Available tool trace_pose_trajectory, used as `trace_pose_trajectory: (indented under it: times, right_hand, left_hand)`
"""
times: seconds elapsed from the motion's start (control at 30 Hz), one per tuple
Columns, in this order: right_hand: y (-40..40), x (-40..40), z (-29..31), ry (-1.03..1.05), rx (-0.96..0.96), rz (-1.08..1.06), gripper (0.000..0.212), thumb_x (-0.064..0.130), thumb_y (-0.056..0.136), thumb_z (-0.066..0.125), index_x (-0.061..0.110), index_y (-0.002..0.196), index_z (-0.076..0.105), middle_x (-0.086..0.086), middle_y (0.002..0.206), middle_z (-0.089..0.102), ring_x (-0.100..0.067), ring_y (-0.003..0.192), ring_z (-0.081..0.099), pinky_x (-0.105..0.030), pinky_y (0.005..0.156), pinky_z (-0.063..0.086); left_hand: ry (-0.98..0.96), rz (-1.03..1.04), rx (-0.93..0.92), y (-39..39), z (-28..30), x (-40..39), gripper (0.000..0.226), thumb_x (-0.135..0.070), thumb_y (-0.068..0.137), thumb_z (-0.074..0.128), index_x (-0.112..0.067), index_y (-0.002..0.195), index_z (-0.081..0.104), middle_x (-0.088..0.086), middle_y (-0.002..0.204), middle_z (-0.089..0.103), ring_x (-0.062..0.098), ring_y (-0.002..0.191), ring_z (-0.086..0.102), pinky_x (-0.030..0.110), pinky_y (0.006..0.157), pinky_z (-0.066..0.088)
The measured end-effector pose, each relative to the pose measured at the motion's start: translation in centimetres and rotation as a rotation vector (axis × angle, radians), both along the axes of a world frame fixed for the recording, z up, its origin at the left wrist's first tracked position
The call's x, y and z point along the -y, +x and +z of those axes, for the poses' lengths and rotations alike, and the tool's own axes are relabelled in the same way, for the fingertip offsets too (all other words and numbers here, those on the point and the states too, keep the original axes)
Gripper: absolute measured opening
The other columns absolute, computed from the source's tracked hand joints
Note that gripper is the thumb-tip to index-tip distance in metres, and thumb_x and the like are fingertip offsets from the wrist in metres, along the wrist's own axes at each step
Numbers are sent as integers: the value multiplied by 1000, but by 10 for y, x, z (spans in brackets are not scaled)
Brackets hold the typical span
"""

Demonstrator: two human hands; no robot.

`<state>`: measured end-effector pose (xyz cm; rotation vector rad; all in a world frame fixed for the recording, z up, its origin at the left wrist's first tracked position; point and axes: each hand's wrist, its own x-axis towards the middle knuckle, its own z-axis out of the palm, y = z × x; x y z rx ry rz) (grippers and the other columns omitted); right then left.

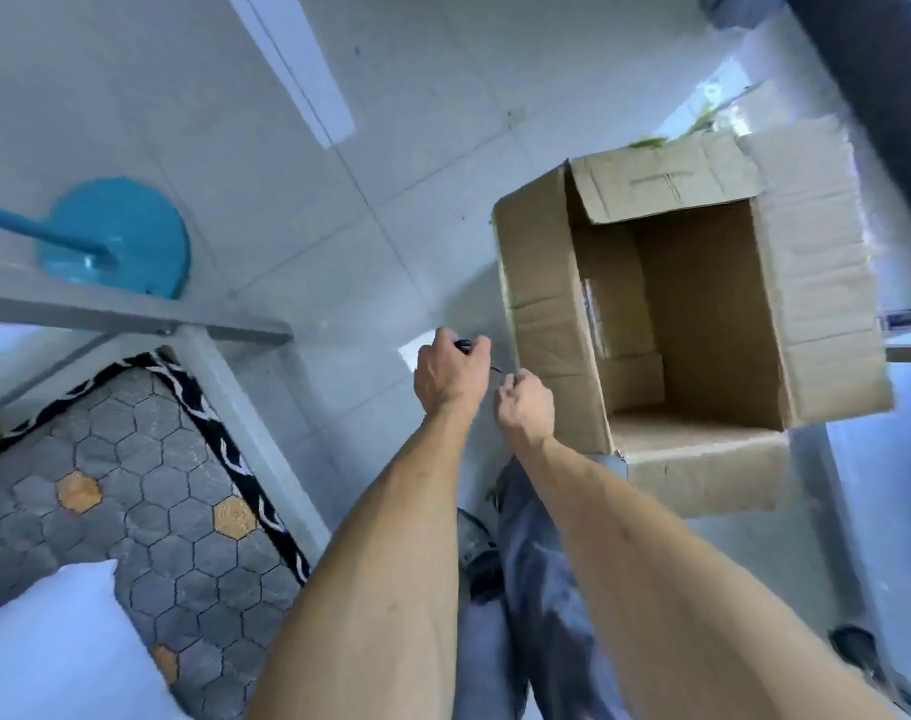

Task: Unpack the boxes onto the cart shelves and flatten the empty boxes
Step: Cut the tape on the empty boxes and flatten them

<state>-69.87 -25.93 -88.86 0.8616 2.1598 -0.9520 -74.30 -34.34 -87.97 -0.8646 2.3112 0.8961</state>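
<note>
Now, box: cardboard box (692, 314) right of centre, flaps open, looks empty, not yet flattened.
left hand: my left hand (445, 374) curls round a small dark tool (466, 346), centre frame.
right hand: my right hand (526, 407) pinches the tool's thin tip, beside the box wall.
left to do: flatten it, I judge.

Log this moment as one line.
left hand: grips small dark tool | right hand: pinches its tip | cardboard box: open, looks empty

No text, label, brand or number can be read on the open brown cardboard box (692, 324).
</note>
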Motion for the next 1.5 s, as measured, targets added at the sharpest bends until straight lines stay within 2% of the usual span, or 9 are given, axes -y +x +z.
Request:
trace_pose_trajectory:
  times: [0.23, 0.53, 0.7, 0.83, 0.97, 1.1, 1.27, 1.4, 1.5]
  right_hand:
    - [-62, -90, 9, -80, -138, -350, 38, 36, 102, 40, 5, 109, 60, -17, 105, 65, -35, 99, 61, -37, 82, 48]
    - [-68, -175, -14, -360, -54, -1007, 11, 11, 72, 60, 14, 65, 68, -9, 71, 66, -24, 71, 62, -42, 75, 52]
    - [-43, -185, -38, -289, -123, -1263, 6, 18, 79, 71, 14, 83, 69, -11, 86, 74, -31, 85, 72, -44, 87, 56]
    - [-37, -184, -45, -168, -20, -1150, 11, 18, 79, 71, 13, 73, 64, 3, 72, 69, -18, 75, 64, -25, 68, 49]
    - [-53, -177, -45, -144, -18, -1041, 7, 11, 81, 62, 9, 74, 61, 0, 74, 61, -17, 73, 52, -21, 57, 36]
    - [-65, -176, -41, -82, 13, -1040, 18, 18, 88, 53, 21, 76, 66, 2, 79, 66, -22, 81, 55, -27, 65, 36]
    - [-53, -173, -40, 479, -23, -483, 25, 11, 87, 48, 17, 108, 60, -7, 106, 56, -28, 100, 49, -39, 86, 39]
    - [-45, -170, -41, 359, -62, -170, 35, 29, 85, 51, 19, 118, 53, 0, 114, 53, -21, 110, 47, -34, 104, 31]
    - [-37, -177, -45, 407, 60, -189, 26, 29, 89, 53, 21, 113, 50, 0, 111, 57, -22, 108, 48, -35, 102, 31]
  left_hand:
    - [181, -112, 10, -63, 1, -117, 30, -43, 83, 51, -14, 77, 56, 2, 75, 60, 26, 77, 53, 31, 60, 34]
    - [308, -522, 104, -80, -10, -201, 24, -28, 89, 45, -20, 74, 62, -4, 74, 63, 18, 73, 55, 27, 56, 37]
    - [368, -677, 237, -82, -39, -212, 34, -17, 85, 50, -37, 66, 70, -13, 78, 71, 8, 79, 63, 22, 65, 44]
    - [339, -635, 354, -79, -61, -207, 25, -11, 93, 50, -19, 78, 68, 3, 84, 70, 19, 77, 66, 24, 65, 50]
    - [139, -625, 201, -79, -62, -200, 28, -11, 95, 43, -9, 92, 71, 8, 92, 71, 24, 82, 63, 32, 70, 48]
    - [20, -602, 76, -97, -52, -195, 32, -8, 99, 41, -14, 103, 72, 7, 99, 70, 24, 89, 58, 29, 70, 38]
    - [43, -894, 98, -130, -56, -198, 30, -11, 96, 43, -21, 94, 72, 6, 96, 72, 30, 90, 62, 30, 74, 46]
    - [76, -1110, 117, -127, -54, -210, 27, -16, 94, 45, -24, 91, 71, 2, 91, 73, 27, 86, 63, 29, 72, 46]
    - [204, -1163, 249, -121, -54, -222, 29, -12, 89, 46, -22, 83, 72, 1, 85, 74, 23, 78, 70, 33, 78, 56]
